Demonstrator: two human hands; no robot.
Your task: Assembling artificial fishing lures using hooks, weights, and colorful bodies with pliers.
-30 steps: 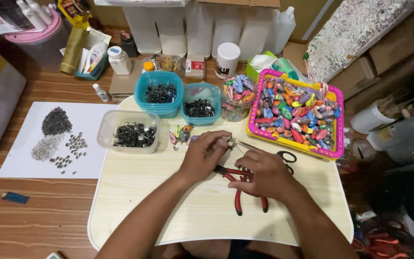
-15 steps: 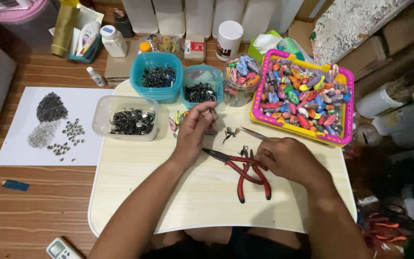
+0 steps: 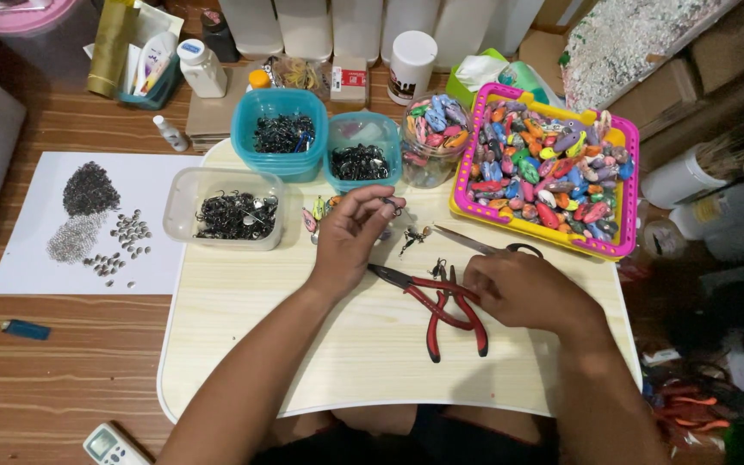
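My left hand point(image 3: 348, 239) hovers over the pale wooden lap board point(image 3: 303, 344), just below the small teal tub point(image 3: 362, 155). Its thumb and fingers pinch a small dark metal fitting point(image 3: 391, 204). My right hand point(image 3: 523, 291) rests on the board with its fingers curled. Its fingertips touch the upper handle of the red-handled pliers point(image 3: 441, 314), which lie flat between my hands. I cannot see whether the right hand holds anything. Loose little hooks point(image 3: 412, 237) lie beside the pliers, and thin scissors point(image 3: 486, 246) lie just beyond my right hand.
A clear tub point(image 3: 184, 202) and a large teal tub point(image 3: 243, 142) hold dark metal hooks. A jar point(image 3: 430, 138) and a pink-and-yellow basket point(image 3: 626, 202) hold colourful fish-shaped lures. White paper point(image 3: 23, 250) with bead piles lies left. A blue lighter point(image 3: 26, 329) and a remote point(image 3: 109, 445) lie nearby.
My left hand has moved from the board's middle up toward the teal tubs and now pinches a small fitting. The pliers have come to rest flat on the board, and my right hand has shifted right.
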